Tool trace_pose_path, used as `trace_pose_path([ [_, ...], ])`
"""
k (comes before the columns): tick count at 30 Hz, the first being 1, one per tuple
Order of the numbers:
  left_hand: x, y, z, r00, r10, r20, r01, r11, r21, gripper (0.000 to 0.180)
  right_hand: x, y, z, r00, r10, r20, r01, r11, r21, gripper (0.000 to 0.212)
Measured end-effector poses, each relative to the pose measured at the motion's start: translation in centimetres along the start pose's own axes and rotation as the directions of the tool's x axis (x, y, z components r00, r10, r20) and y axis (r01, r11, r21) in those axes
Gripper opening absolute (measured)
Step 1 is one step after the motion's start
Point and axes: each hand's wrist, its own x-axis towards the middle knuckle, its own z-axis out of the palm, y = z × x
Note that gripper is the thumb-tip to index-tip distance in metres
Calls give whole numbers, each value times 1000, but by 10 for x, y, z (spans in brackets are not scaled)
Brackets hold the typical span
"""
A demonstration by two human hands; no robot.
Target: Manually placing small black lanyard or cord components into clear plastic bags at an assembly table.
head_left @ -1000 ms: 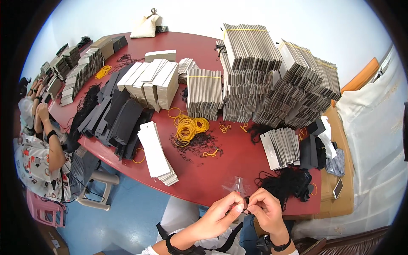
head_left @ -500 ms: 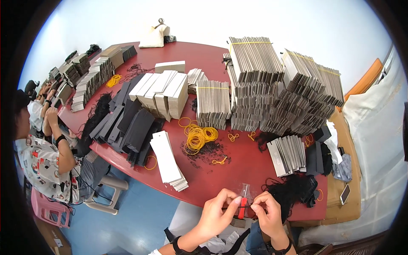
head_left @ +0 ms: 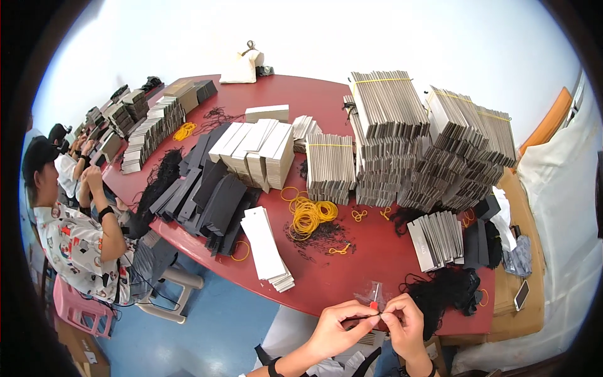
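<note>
Low at the front edge of the table, my left hand (head_left: 345,328) and my right hand (head_left: 404,322) meet fingertip to fingertip. Both are closed in a pinch on a thin black cord (head_left: 349,319), whose middle is mostly covered by the fingers. Just behind the fingertips lies a small tool with a red handle (head_left: 374,306) and a metal tip, by a scrap of clear plastic. To the right of my right hand spreads a tangled heap of black cords (head_left: 440,295). Below the hands, a small stack of card pieces (head_left: 367,338) partly shows.
White card strips (head_left: 266,245), yellow rubber bands (head_left: 309,217) and dark card strips (head_left: 217,204) lie on the red table (head_left: 326,283). Tall bundles of grey tags (head_left: 391,107) stand behind. A phone (head_left: 521,295) rests on cardboard at right. A co-worker (head_left: 78,239) sits at left.
The whole view has shifted, so things appear further right and lower. My fingertips have drawn closer together on the cord and now cover more of the red handle.
</note>
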Motion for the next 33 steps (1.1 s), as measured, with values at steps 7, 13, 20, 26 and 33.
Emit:
trace_pose_path([
  [7,3,6,-7,979,-52,195,83,984,-157,11,0,3,-5,971,126,203,-193,914,357,6],
  [13,3,8,-12,948,-48,315,160,926,-341,9,-4,1,-5,932,216,291,-336,817,469,7],
  [20,7,6,-17,841,-213,498,497,667,-554,15,-3,-3,-9,904,223,365,-368,839,400,6],
  [26,6,1,-15,847,-239,475,506,637,-581,13,-2,-5,-9,963,-2,269,3,1000,-4,15],
  [33,3,2,-6,968,-21,251,125,905,-407,10,1,-16,-9,874,-430,225,485,746,-457,27],
])
